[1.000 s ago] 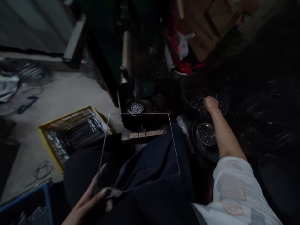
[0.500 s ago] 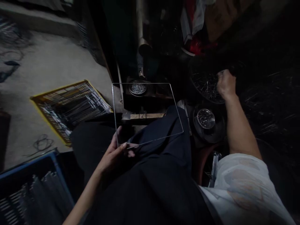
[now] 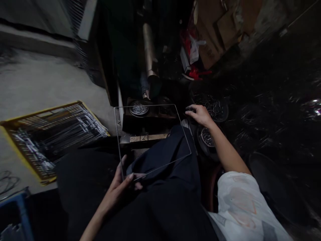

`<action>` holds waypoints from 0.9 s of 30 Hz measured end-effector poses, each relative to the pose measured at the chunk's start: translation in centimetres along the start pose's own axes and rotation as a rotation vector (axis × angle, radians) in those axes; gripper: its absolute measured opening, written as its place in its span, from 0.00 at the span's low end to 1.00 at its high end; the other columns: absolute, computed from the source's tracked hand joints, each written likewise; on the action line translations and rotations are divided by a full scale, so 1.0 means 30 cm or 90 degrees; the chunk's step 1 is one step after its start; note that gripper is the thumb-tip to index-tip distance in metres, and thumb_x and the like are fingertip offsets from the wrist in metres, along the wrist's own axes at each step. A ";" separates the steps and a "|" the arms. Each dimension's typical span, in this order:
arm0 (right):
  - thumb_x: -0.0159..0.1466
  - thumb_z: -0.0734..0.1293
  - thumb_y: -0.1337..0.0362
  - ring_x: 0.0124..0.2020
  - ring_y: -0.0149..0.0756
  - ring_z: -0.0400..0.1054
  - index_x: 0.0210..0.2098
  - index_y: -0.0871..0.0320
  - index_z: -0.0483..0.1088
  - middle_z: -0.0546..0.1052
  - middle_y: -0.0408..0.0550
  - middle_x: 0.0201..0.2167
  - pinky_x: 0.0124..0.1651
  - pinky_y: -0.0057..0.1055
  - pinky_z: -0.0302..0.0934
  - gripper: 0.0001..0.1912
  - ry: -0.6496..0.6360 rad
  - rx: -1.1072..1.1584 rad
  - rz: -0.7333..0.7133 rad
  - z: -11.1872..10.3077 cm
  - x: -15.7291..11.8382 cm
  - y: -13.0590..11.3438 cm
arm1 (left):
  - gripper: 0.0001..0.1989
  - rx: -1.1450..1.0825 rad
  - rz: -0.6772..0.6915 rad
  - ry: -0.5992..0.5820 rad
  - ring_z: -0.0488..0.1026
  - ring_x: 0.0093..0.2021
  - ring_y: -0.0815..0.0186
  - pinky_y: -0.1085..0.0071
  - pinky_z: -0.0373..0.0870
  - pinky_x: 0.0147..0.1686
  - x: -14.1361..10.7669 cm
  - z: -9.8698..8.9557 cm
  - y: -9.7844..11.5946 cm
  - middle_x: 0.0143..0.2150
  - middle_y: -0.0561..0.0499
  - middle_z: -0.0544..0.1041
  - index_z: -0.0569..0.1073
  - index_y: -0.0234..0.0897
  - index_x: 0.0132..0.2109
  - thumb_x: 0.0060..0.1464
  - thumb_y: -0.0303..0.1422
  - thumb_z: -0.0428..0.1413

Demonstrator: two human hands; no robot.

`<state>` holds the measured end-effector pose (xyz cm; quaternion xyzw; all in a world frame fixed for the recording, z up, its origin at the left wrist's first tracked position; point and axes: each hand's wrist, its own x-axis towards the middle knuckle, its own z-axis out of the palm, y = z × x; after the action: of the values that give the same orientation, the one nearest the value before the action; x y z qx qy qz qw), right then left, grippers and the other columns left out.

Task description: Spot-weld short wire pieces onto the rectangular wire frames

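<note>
My left hand (image 3: 119,187) is closed on the near left corner of a thin metal wire frame (image 3: 160,105), a four-sided loop held above my lap. Thumb and fingers pinch the wire there. To the right of the frame, apart from it, is my right hand (image 3: 199,114), its fingers pointing left and drawn together. Whatever is between its fingertips is too small and dark to make out. Close behind this hand lies a dark basin (image 3: 222,112) of loose wire pieces. Below the wrist is a round dish (image 3: 207,136) of small metal parts.
A round dish of small shiny parts (image 3: 138,109) sits on the machine ledge ahead, under a metal cylinder (image 3: 149,50). On the left are a yellow crate (image 3: 22,164) of wire rods and a blue crate (image 3: 23,214). Cardboard (image 3: 208,43) leans at the back right.
My right hand has come out of the basin of wire pieces and moved left toward the frame. The left hand keeps its hold on the wire frame. The view has shifted.
</note>
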<state>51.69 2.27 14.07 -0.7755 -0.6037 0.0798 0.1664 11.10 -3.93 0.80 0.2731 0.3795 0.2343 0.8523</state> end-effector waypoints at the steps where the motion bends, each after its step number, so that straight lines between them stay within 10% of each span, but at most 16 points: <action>1: 0.59 0.71 0.62 0.38 0.38 0.74 0.39 0.58 0.78 0.81 0.46 0.34 0.44 0.32 0.62 0.09 -0.007 0.012 0.019 0.010 -0.001 0.002 | 0.45 -0.005 0.000 -0.004 0.79 0.30 0.60 0.66 0.76 0.32 0.003 -0.005 -0.010 0.41 0.47 0.82 0.40 0.62 0.70 0.57 0.37 0.61; 7: 0.63 0.69 0.64 0.35 0.34 0.73 0.31 0.59 0.72 0.79 0.46 0.31 0.39 0.27 0.64 0.06 -0.048 0.305 0.134 0.128 0.018 0.013 | 0.50 -0.013 0.005 -0.090 0.80 0.30 0.60 0.65 0.76 0.33 0.039 -0.055 -0.063 0.42 0.45 0.82 0.33 0.61 0.70 0.57 0.35 0.61; 13: 0.74 0.52 0.64 0.27 0.29 0.75 0.36 0.54 0.56 0.76 0.38 0.25 0.29 0.24 0.68 0.09 -0.049 0.694 0.303 0.407 0.060 -0.116 | 0.50 0.014 0.010 -0.095 0.80 0.31 0.60 0.65 0.74 0.33 0.030 -0.060 -0.072 0.44 0.44 0.81 0.30 0.58 0.70 0.58 0.35 0.60; 19: 0.69 0.63 0.64 0.29 0.32 0.78 0.34 0.56 0.58 0.78 0.42 0.25 0.28 0.23 0.70 0.09 -0.023 0.941 0.406 0.667 0.115 -0.227 | 0.47 -0.007 0.006 -0.057 0.79 0.30 0.61 0.66 0.73 0.33 0.000 -0.043 -0.097 0.43 0.43 0.81 0.32 0.58 0.70 0.60 0.36 0.58; 27: 0.68 0.65 0.64 0.27 0.33 0.78 0.37 0.56 0.60 0.80 0.44 0.28 0.27 0.24 0.72 0.07 0.055 1.033 0.389 0.718 0.184 -0.291 | 0.47 -0.023 0.001 -0.032 0.77 0.28 0.61 0.66 0.71 0.31 0.003 -0.044 -0.094 0.42 0.46 0.82 0.34 0.61 0.70 0.58 0.39 0.60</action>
<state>38.19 12.95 -2.50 -0.5476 -0.1189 0.4976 0.6621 10.68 -5.58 -1.78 0.2637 0.3535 0.2353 0.8661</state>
